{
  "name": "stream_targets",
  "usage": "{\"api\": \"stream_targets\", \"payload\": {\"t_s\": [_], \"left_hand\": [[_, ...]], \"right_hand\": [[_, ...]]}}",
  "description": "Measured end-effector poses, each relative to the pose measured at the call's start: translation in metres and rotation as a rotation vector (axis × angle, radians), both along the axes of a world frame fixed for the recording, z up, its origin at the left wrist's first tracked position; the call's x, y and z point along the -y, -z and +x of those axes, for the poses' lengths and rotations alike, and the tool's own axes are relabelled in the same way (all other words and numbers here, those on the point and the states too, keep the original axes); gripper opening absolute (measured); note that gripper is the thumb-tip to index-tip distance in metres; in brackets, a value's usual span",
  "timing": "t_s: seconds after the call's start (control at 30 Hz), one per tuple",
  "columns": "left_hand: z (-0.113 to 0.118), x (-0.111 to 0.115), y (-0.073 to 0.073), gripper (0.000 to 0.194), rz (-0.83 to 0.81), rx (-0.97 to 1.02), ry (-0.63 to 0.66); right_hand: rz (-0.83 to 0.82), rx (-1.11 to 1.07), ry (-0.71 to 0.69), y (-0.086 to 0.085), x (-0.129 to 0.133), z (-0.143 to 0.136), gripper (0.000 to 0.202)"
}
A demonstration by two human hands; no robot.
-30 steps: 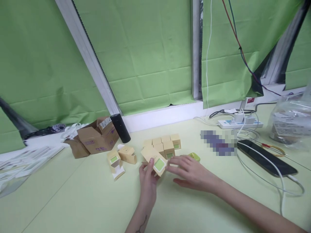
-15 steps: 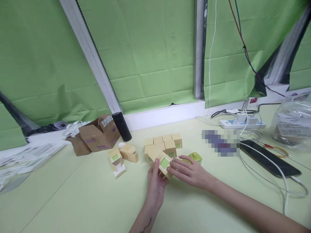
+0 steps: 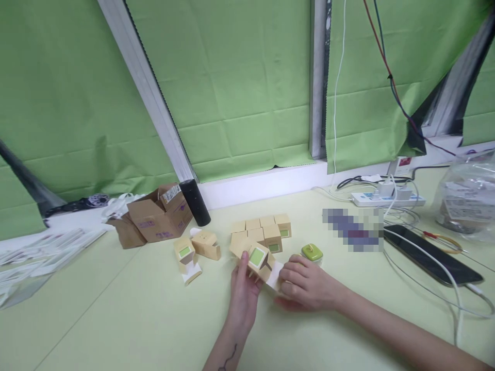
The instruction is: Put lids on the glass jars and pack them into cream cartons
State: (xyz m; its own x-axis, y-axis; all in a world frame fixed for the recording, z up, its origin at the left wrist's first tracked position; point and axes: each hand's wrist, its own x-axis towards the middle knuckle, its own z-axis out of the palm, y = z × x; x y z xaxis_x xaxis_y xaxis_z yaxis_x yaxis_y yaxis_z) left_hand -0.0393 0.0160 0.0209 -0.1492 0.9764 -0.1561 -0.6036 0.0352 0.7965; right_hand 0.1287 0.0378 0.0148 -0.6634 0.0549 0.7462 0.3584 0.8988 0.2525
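A small tan box (image 3: 257,256) with a green label is gripped in my left hand (image 3: 244,291), thumb on its near side. Its right end is open, and a white inner flap (image 3: 275,274) sticks out. My right hand (image 3: 303,282) is closed beside that flap, fingers curled; whatever it may hold is hidden. Just behind the right hand lies a green square item (image 3: 311,252). Several closed tan boxes (image 3: 272,236) stand grouped beyond the held one. Two opened tan boxes, one upright (image 3: 185,251) and one on its side (image 3: 207,245), are to the left.
At the back left are a brown carton (image 3: 159,219) and a black cylinder (image 3: 194,202). To the right lie a phone (image 3: 433,254), white cables, a power strip (image 3: 410,200) and a clear plastic bag (image 3: 466,198). White papers (image 3: 42,257) cover the far left.
The held box's right end has come open and its white flap now shows. My right hand has curled its fingers and shifted off the label, slightly right and down.
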Motion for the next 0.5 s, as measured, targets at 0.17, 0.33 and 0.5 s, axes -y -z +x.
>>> {"api": "stream_targets", "payload": {"t_s": [0.17, 0.33, 0.5], "left_hand": [[-0.003, 0.0, 0.0, 0.039, 0.024, -0.118, -0.108], [-0.003, 0.0, -0.009, 0.053, 0.179, -0.345, -0.264], [0.009, 0.002, -0.025, 0.072, 0.289, -0.647, -0.251]], "right_hand": [[-0.67, -0.055, 0.073, 0.0, 0.012, -0.008, 0.027], [-1.372, -0.48, -0.058, 0.006, 0.02, -0.02, 0.039], [-2.035, -0.989, -0.568, -0.005, 0.024, -0.029, 0.034]]}}
